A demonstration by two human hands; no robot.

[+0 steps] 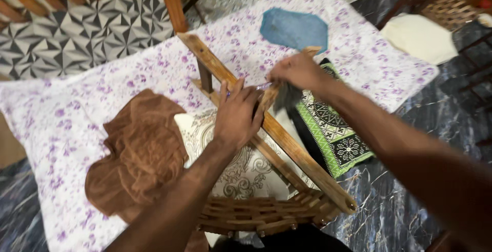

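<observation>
Spreading across the dark marbled floor (410, 200) is a white sheet with purple flowers (77, 129), and on it lies a wooden frame of slats and rails (287, 144), tipped on its side, with a woven slatted end (256, 216) nearest the camera. Judging by the hands, the step in hand is wiping or rubbing down a rail of this frame near where two rails cross. The next move seems to call for a steady brace from one hand while the other draws its cloth along the wood without letting the frame rock.

Around the frame lie a crumpled brown cloth (138, 154), a cream cushion with a dark scroll pattern (241, 170) under the rails, a green and black patterned cloth (333, 129) to the right, and a blue fabric piece (294, 29) farther up the sheet. A cream pad (420, 36) sits apart on the floor, beside other wooden furniture.

The left hand (236, 116) reaches in from below, arm extended, palm down on the rail, fingers pressed close together and curled over the wood; something thin and pale shows at its fingertips, too small to name. The right hand (297, 72) comes in from the right, wrist bent down, its fingers pinching a small dark grey rag (287, 98) that hangs against the rail just beside the left hand.
</observation>
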